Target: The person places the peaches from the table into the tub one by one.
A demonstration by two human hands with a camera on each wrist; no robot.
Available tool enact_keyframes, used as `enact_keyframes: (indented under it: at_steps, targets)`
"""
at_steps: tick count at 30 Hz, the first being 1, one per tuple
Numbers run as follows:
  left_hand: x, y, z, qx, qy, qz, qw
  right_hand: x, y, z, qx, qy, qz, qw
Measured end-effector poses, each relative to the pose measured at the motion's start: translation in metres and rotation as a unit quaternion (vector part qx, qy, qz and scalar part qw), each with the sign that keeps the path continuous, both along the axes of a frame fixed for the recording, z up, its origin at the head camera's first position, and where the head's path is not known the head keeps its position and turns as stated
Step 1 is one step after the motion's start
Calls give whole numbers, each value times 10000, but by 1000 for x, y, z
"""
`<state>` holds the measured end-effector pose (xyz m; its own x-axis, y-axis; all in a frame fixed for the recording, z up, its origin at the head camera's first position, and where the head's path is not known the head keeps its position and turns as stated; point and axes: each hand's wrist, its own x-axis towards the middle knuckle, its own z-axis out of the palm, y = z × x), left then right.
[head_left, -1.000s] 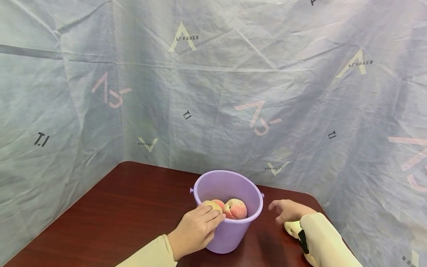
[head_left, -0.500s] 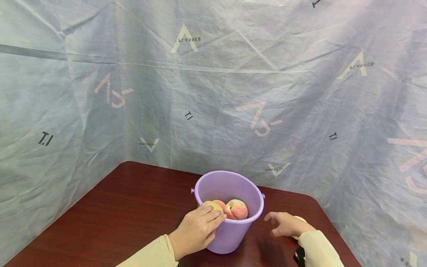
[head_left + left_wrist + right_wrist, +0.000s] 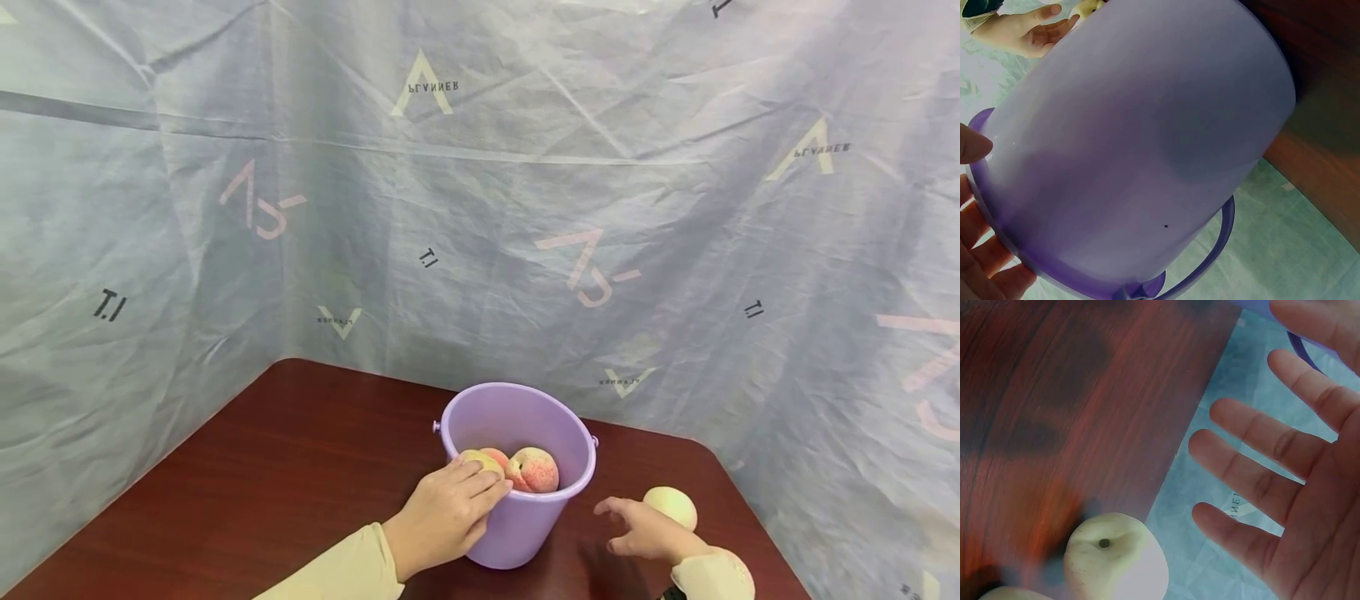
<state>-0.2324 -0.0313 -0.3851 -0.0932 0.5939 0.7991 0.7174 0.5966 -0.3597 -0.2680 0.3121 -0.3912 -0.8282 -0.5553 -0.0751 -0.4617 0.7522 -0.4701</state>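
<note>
With the right hand [image 3: 645, 531] drawn back, empty and spread, a pale peach [image 3: 671, 505] is uncovered on the table [image 3: 315, 483]. The purple bucket [image 3: 517, 533], holding peaches [image 3: 537, 471], is gripped by the left hand [image 3: 447, 515]

Purp. bucket [image 3: 519, 527] w/ peaches [image 3: 537, 472] inside

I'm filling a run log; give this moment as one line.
left hand: grips purple bucket by rim; right hand: holds nothing; pinkish peach: inside bucket; pale fruit: on table

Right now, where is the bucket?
In the head view, the bucket is low, just right of centre, between the left hand and the right hand.
</note>
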Motion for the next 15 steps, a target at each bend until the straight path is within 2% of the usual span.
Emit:
enact_keyframes:
  at_steps: [8,15]
  targets:
    - [0,1,2,62,97,-46,9999,1,9,-1,-237,-69,174,9995]
    - [-1,3,3,43,31,-4,10000,-6,31,1,-328,-190,12,9993]
